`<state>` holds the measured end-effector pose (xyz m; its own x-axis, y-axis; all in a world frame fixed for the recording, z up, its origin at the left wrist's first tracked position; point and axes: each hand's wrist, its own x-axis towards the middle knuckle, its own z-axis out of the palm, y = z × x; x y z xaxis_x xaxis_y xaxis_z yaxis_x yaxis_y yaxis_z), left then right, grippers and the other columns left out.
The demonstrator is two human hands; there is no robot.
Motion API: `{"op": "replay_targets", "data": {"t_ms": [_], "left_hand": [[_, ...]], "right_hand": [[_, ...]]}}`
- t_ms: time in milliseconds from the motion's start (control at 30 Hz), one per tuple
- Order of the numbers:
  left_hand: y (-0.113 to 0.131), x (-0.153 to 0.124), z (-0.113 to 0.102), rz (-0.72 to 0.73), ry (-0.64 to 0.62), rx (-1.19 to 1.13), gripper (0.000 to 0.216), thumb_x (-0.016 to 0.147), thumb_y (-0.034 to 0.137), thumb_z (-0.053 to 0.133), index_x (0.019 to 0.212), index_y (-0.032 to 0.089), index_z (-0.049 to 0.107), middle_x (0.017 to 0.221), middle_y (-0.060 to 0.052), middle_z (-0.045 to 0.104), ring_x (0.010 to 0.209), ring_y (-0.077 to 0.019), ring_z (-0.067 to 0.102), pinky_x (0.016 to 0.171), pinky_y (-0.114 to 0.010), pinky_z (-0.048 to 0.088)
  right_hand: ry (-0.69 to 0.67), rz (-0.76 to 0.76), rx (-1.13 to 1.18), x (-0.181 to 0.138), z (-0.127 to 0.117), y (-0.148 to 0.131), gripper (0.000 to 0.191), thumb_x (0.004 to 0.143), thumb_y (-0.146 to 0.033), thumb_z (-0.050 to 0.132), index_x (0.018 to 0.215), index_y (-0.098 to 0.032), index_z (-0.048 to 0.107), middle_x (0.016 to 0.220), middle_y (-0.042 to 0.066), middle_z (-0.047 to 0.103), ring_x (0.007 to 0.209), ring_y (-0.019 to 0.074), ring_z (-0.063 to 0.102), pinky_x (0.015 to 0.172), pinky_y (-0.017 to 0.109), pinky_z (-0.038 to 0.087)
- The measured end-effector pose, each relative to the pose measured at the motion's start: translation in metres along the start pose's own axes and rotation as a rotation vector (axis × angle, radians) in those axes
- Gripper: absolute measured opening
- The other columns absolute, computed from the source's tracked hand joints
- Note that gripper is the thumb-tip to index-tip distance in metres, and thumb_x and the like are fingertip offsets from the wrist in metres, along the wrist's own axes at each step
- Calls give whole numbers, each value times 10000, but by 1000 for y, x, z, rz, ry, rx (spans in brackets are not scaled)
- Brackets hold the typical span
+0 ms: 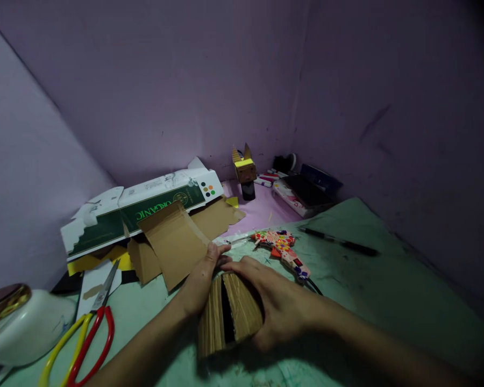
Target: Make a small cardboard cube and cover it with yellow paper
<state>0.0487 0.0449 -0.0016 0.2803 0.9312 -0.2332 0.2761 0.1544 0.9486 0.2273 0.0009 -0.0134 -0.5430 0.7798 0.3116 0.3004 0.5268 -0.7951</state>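
Note:
A small brown cardboard box [244,306] with a dark gap down its near face sits low in the middle of the view, between both hands. My right hand [276,295] wraps its right side, thumb low and fingers over the far top edge. Along the left and far side, my left hand [201,279] presses against the same box with its fingers closed near the top. Its lower fingers are hidden. Just beyond my right hand lies a flower-patterned glue gun [284,250], its nozzle toward the left.
Scissors [100,309] with red and yellow handles lie at the left by a white object [32,328]. Flat cardboard [173,247] and a torn green-white carton [145,212] lie behind. A cardboard figure [247,174], markers [266,178] and a black pen [342,243] are farther back.

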Motion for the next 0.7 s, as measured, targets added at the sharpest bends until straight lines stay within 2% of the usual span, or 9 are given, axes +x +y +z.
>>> {"op": "replay_targets", "data": {"t_ms": [100,267,433,567,700], "left_hand": [[-1,0,4,8,52,24,945,733,847,289,1235,98,573,1114,-165,680,1158,-329,565,1086,-470,321],[-5,2,9,39,154,138,824,841,742,207,1204,110,593,1235,-163,638,1198,-309,547,1078,-450,341],[-3,-2,12,39,226,265,697,913,625,175,1209,153,593,1312,-141,602,1279,-278,487,1119,-439,278],[8,-13,17,34,277,417,653,920,578,192,1243,150,565,1331,-167,581,1307,-314,453,1123,-507,231],[19,-23,22,70,315,550,543,936,471,163,1176,183,556,1244,-153,624,1226,-307,518,1050,-517,332]], "right_hand": [[26,-8,-11,-1,1,0,1010,472,-169,840,1372,-272,393,1145,62,537,996,256,582,944,386,511],[35,33,-11,-2,1,-3,1023,488,-114,829,1395,-289,388,1097,45,561,992,250,599,927,364,526],[43,29,-4,-3,2,1,979,501,-102,804,1383,-260,410,1116,69,569,1017,275,600,947,408,517],[72,20,-27,-3,4,6,948,493,-106,799,1357,-252,438,1124,75,578,1034,284,594,970,422,498],[67,27,-19,-2,5,6,921,488,-116,798,1335,-253,460,1106,69,582,1017,280,598,954,417,506]]}}
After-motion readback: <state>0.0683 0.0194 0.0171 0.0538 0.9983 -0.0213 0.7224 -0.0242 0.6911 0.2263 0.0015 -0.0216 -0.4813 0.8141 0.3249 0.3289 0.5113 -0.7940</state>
